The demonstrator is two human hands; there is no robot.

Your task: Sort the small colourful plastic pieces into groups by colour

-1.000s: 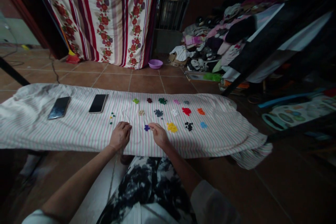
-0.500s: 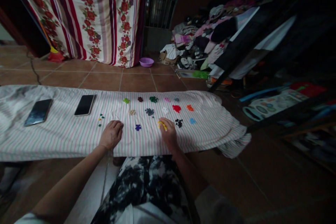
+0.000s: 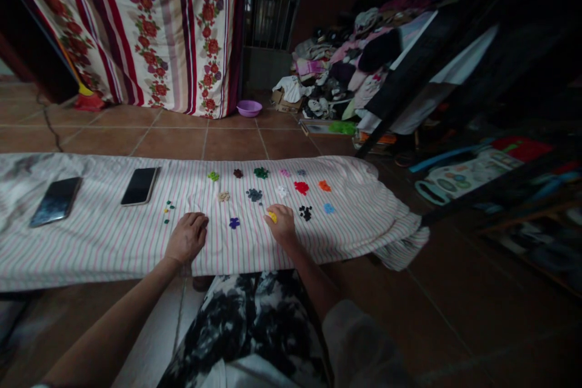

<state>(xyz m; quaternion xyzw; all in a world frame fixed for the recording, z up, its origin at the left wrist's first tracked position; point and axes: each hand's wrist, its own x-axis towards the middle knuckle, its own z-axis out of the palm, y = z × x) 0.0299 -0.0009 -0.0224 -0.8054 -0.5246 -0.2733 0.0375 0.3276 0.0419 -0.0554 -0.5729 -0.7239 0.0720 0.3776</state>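
My right hand is over a cluster of small yellow pieces, its fingers curled round them on the striped cloth. Resting on the cloth further left, my left hand has its fingers bent inward; what they hold, if anything, is hidden. Between the hands lies a purple cluster. Several loose green and yellow pieces are left of my left hand. Black pieces sit just right of my right hand, and a dark grey pile lies beyond it.
More small piles line the cloth: red, orange, light blue, white, tan and dark green. Two phones lie at the left. Beyond are a purple basin and heaped clothes.
My right hand's fingers have drawn in over the yellow pieces, bunching them closer together. My left hand keeps its place on the cloth. The view has shifted slightly.
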